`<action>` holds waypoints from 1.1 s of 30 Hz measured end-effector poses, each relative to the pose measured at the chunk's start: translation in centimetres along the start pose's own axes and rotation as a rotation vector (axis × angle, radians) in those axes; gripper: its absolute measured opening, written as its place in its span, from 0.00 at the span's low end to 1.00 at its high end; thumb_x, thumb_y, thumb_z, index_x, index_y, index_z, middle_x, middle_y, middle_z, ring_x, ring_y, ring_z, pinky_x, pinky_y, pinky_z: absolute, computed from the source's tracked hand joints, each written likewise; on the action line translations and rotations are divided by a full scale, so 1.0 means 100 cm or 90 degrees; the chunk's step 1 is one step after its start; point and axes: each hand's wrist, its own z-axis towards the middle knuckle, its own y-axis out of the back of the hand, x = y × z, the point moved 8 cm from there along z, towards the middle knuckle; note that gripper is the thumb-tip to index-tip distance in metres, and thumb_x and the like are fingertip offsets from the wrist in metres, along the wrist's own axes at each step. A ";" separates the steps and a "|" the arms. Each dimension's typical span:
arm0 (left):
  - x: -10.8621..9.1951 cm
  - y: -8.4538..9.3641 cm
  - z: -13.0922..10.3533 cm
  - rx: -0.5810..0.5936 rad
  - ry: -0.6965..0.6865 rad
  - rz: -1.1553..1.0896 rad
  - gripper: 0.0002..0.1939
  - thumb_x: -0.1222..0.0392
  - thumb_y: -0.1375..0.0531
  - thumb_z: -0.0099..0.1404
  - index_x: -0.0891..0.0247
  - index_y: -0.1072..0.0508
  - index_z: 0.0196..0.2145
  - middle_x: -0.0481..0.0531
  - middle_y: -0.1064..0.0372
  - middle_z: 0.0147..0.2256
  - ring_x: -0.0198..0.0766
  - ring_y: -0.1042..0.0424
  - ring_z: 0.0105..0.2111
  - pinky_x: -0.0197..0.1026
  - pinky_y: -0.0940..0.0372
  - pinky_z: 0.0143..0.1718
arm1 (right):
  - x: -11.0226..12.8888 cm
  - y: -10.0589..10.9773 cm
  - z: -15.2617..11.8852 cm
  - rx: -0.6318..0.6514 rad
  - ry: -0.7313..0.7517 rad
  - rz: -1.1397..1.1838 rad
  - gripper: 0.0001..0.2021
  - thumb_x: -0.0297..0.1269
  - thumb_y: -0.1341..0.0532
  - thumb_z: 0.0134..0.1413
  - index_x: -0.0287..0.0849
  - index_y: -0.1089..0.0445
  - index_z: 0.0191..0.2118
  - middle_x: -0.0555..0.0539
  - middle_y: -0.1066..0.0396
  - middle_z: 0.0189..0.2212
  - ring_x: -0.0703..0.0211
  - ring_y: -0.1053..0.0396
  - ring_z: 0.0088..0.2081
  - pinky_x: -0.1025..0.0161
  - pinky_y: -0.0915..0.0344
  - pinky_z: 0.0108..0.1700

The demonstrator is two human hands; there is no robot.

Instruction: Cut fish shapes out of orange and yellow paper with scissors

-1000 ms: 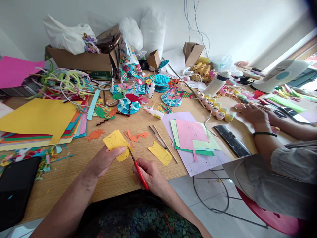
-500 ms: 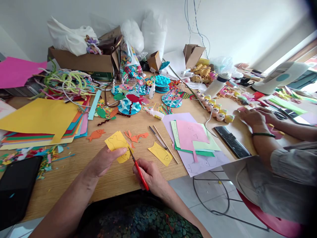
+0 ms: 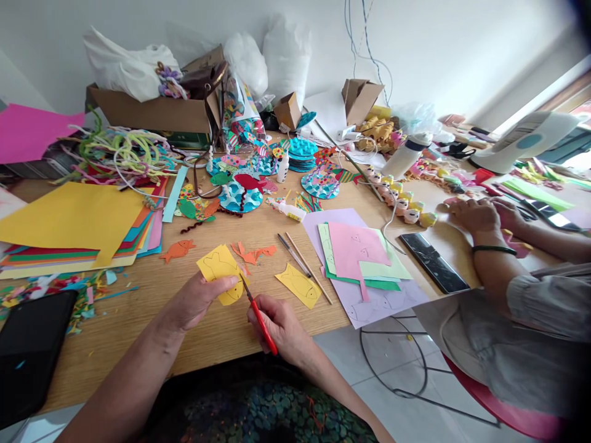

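Note:
My left hand [image 3: 198,298] pinches a yellow paper [image 3: 220,264] with fish outlines drawn on it, thumb on top. My right hand [image 3: 277,323] is closed round red-handled scissors [image 3: 262,325], whose blades meet the right edge of that paper. Orange paper scraps [image 3: 252,253] lie just beyond, and an orange paper fish [image 3: 178,250] is to the left. Another yellow piece with a drawn fish [image 3: 299,286] rests to the right, beside a pen [image 3: 294,255] and a wooden stick [image 3: 309,269].
Coloured paper stacks [image 3: 69,221] and a black device [image 3: 32,351] are at left. Pink and lilac sheets [image 3: 346,215] and a phone [image 3: 433,263] lie at right, near another person's hands [image 3: 480,218]. Decorated blue discs [image 3: 241,195], a glue bottle [image 3: 292,212] and boxes stand behind.
The view has shifted very slightly. The other person's hands at the right have moved a little; my hands, the paper and the scissors are almost unchanged.

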 end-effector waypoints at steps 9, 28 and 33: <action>0.005 0.000 0.001 -0.001 0.006 -0.033 0.11 0.60 0.35 0.44 0.62 0.26 0.29 0.47 0.28 0.26 0.38 0.31 0.28 0.39 0.36 0.31 | -0.001 0.000 -0.002 -0.001 -0.013 0.031 0.19 0.50 0.44 0.56 0.42 0.45 0.23 0.55 0.49 0.18 0.67 0.51 0.22 0.69 0.53 0.23; 0.018 -0.001 -0.002 -0.083 0.032 -0.008 0.09 0.56 0.38 0.48 0.60 0.31 0.27 0.44 0.33 0.23 0.35 0.36 0.22 0.37 0.45 0.21 | -0.023 -0.022 0.000 0.069 -0.078 0.311 0.22 0.58 0.43 0.52 0.41 0.40 0.28 0.58 0.42 0.14 0.71 0.45 0.13 0.71 0.49 0.15; 0.011 -0.004 -0.003 -0.099 0.009 0.019 0.07 0.57 0.39 0.47 0.60 0.33 0.24 0.45 0.36 0.21 0.34 0.39 0.20 0.36 0.48 0.19 | -0.020 -0.023 0.001 0.072 -0.056 0.343 0.22 0.58 0.43 0.52 0.40 0.38 0.29 0.58 0.42 0.14 0.71 0.45 0.13 0.72 0.50 0.15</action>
